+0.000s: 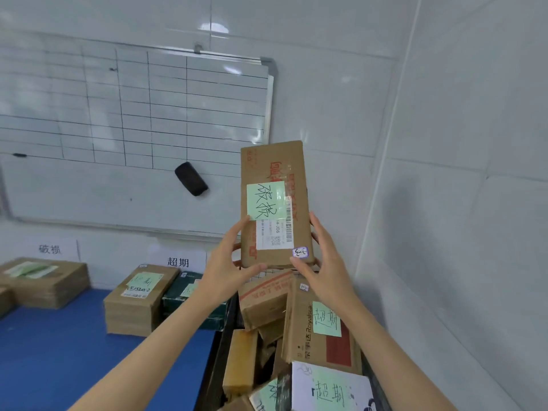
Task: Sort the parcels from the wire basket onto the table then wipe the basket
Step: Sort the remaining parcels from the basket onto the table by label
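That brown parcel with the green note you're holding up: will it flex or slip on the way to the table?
Probably stiff: the parcel stands upright, edges straight, though the left hand and right hand grip only its lower end. Likely light, since fingertips alone carry it. The glossy tape on its face might be slippery.

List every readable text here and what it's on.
"破损": green note on held box
"破损": left wall sign
"超期": right wall sign
"超期": brown box note
"Royalstar": brown box
"超期": white parcel note
Shipping label: "J06" only, rest too small
Table notes: blurred
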{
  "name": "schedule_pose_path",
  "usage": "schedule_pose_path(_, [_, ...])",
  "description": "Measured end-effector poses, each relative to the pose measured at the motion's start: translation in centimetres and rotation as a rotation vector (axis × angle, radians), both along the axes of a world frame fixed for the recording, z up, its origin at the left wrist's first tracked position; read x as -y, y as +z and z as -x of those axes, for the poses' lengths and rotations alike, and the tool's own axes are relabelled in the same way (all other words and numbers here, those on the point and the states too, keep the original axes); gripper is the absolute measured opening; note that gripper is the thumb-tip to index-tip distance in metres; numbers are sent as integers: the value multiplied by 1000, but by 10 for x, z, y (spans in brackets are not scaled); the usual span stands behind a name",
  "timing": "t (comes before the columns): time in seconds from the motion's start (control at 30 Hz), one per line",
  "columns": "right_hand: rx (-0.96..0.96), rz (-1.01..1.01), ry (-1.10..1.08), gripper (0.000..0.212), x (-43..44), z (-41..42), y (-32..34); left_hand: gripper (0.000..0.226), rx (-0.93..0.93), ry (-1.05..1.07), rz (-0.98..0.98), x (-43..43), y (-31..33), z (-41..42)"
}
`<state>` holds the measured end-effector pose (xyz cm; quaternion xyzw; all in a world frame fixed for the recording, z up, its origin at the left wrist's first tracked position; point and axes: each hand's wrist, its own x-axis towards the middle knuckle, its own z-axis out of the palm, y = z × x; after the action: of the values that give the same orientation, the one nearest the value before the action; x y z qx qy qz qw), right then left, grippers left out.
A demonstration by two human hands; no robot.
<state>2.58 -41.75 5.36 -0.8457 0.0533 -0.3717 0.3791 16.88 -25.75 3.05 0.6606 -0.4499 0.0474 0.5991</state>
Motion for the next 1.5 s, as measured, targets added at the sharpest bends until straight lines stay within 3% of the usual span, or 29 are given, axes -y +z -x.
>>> schedule_pose_path(0.43, [-4,-96,87,87,-42,-4,-14,100,13,189,30,-64,0,31])
schedule_pose_path(0.6, [-33,-168,259,87,-73,-23,-17,98,9,274,56,-104,2,38])
schedule_pose_path(1.03, [-18,-255,593,99,-244,-107,-21,96,30,592,49,-274,0,18])
schedule_pose_path(1.5, [-66,-282,791,75,-452,-212,-48,100,-49,719,-10,-505,-31,-60])
